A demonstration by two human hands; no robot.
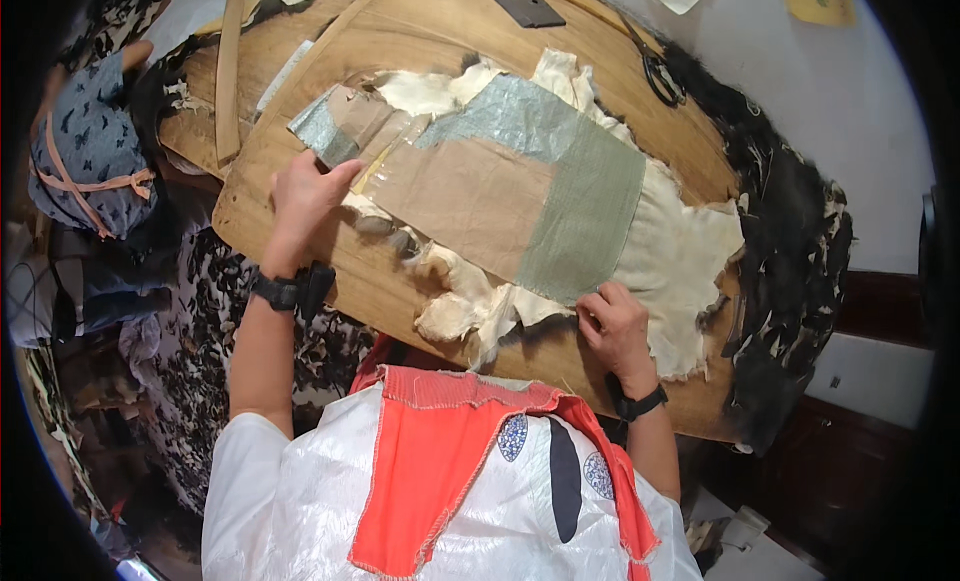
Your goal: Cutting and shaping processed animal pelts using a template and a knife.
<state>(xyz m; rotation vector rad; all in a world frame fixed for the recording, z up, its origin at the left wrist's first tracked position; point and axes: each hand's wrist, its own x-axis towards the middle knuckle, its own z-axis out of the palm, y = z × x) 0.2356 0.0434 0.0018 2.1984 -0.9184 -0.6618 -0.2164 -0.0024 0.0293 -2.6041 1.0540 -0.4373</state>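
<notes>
A pale animal pelt (670, 221) lies skin side up across the wooden board, with dark fur showing along parts of its rim. On top of it rests a flat template (460, 191) of brown card, patched with shiny silver tape and a grey-green panel. My left hand (308, 196) is closed on the template's narrow left end, thumb along its near edge. At the near right corner of the grey-green panel, my right hand (613, 326) has its fingers curled together against the pelt. Whether those fingers pinch pelt or template is hidden.
Scissors (660, 79) and a dark flat block (522, 3) lie toward the board's far side. Wooden strips (230, 76) are at the left. Black fur (790, 251) heaps along the right edge. Another person (95, 151) works at far left. Fur scraps (240, 381) cover the area below.
</notes>
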